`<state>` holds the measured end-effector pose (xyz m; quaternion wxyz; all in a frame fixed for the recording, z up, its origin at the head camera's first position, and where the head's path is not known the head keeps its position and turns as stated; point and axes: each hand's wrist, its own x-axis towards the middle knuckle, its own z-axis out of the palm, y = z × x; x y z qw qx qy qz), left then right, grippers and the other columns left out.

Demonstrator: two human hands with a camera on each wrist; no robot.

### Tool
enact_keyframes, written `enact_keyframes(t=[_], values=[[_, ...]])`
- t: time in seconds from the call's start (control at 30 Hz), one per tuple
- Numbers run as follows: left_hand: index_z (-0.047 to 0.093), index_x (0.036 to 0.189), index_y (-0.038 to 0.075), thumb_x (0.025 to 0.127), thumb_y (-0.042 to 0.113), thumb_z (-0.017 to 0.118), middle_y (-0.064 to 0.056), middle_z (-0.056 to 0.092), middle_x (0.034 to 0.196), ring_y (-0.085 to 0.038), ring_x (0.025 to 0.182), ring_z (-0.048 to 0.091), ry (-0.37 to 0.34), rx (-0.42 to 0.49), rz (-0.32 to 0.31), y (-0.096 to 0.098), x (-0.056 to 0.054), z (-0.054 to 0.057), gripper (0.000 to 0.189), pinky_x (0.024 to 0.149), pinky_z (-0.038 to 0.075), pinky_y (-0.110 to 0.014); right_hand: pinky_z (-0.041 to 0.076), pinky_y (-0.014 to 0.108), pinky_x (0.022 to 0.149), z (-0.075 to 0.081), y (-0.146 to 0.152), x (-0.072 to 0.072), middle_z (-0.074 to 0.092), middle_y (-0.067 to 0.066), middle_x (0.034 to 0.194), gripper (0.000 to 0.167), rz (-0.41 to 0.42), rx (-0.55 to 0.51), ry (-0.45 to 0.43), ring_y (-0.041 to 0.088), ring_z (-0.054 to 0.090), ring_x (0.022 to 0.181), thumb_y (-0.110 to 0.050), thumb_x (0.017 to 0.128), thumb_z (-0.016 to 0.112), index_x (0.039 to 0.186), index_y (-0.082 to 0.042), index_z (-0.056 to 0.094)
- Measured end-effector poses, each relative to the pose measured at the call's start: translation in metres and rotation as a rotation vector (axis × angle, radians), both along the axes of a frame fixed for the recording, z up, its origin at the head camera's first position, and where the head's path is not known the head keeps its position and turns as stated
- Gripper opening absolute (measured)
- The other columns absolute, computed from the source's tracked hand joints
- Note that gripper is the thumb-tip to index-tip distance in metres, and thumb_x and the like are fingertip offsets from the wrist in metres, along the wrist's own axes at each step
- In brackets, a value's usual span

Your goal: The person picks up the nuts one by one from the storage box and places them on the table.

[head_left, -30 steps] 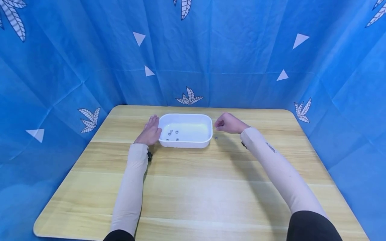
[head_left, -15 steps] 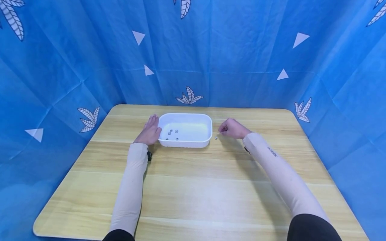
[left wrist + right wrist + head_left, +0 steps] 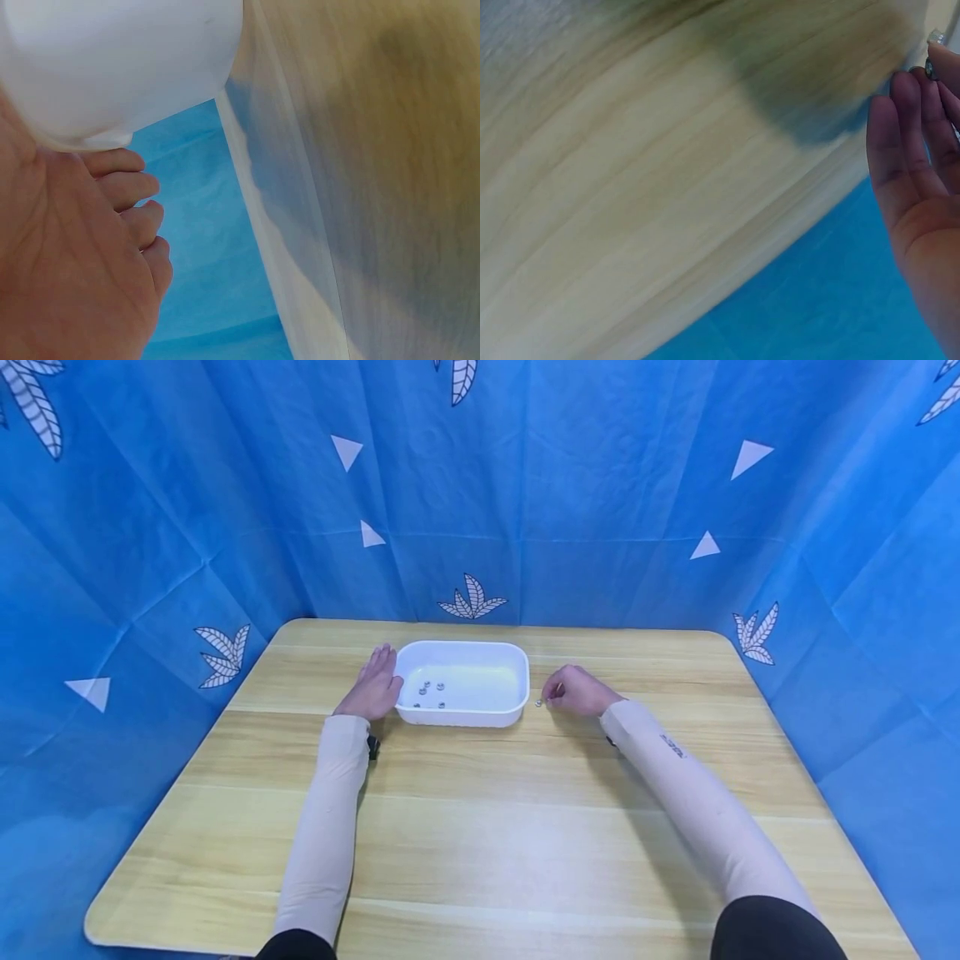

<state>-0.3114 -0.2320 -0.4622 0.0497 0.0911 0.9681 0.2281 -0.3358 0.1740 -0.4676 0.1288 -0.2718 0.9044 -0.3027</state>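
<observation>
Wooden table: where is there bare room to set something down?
The table between left sleeve and right sleeve, in front of the white tub, is bare; so is the patch left of the left sleeve. Crowded: the narrow gap between tub and right hand, where a metal piece lies.

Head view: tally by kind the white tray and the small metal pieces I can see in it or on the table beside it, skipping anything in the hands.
White tray: 1
Small metal pieces in the tray: 5
Loose metal piece on the table: 1
Total: 7
</observation>
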Motion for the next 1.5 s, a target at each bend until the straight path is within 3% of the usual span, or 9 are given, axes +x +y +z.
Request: enact_keyframes(t=[0.3, 0.57, 1.5], values=[[0.004, 0.163, -0.006, 0.108, 0.027, 0.023, -0.024, -0.003, 0.174, -0.039, 0.163, -0.007, -0.003, -0.006, 0.001, 0.0011, -0.0016, -0.0001, 0.067, 0.133, 0.000, -0.055, 0.061, 0.037, 0.084, -0.0050, -0.0032, 0.0003, 0.075, 0.016, 0.095, 0.029, 0.002, -0.030, 0.025, 0.024, 0.071, 0.089, 0.007, 0.088, 0.072, 0.117, 0.007, 0.072], [0.005, 0.163, -0.007, 0.108, 0.027, 0.024, -0.025, -0.002, 0.173, -0.040, 0.163, -0.005, 0.005, -0.006, 0.004, 0.0003, -0.0013, -0.0008, 0.067, 0.133, 0.001, -0.055, 0.062, 0.037, 0.085, -0.0068, -0.0030, 0.0011, 0.077, 0.015, 0.100, 0.020, 0.001, -0.013, 0.019, 0.024, 0.071, 0.091, 0.007, 0.088, 0.071, 0.107, 0.003, 0.076], [0.003, 0.163, -0.006, 0.108, 0.029, 0.023, -0.024, -0.005, 0.174, -0.039, 0.163, -0.008, -0.005, -0.005, -0.001, -0.0017, -0.0028, -0.0024, 0.068, 0.133, 0.000, -0.056, 0.061, 0.037, 0.083, -0.0059, -0.0047, 0.0027, 0.076, 0.016, 0.095, 0.022, 0.023, -0.008, 0.047, 0.024, 0.070, 0.088, 0.009, 0.087, 0.070, 0.108, 0.005, 0.075]])
